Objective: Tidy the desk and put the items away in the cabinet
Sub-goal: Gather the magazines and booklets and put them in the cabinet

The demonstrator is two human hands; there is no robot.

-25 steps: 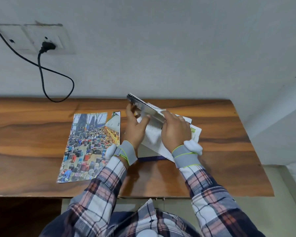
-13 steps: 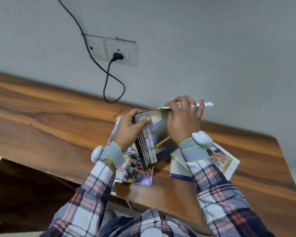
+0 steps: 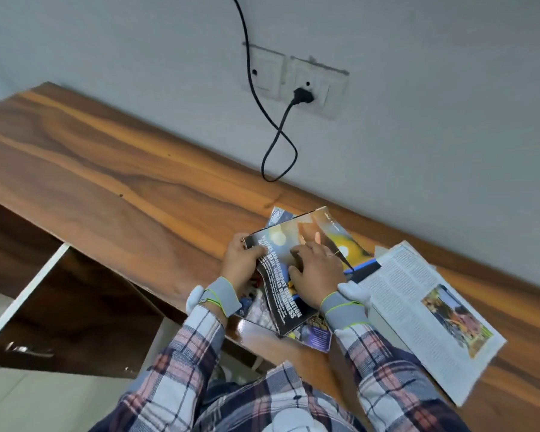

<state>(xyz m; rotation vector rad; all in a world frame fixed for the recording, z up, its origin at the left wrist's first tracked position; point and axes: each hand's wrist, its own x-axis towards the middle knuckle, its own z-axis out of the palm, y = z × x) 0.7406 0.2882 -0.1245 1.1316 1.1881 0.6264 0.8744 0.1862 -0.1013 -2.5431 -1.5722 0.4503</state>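
Left hand (image 3: pixel 242 265) grip clamped on left edge of dark magazine (image 3: pixel 309 233); right hand (image 3: pixel 317 277) flat on cover, nothing clamped. Magazine sits on second magazine (image 3: pixel 318 335) at table (image 3: pixel 122 169) front edge. Open cabinet door (image 3: pixel 60 307) down-left; left hand nearer.

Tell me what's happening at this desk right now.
A person is stacking magazines on the wooden desk. The left hand grips the edge of the dark-cover magazine while the right hand rests flat on its cover, over a second magazine. An open magazine lies to the right, and a cabinet door below the desk stands open.
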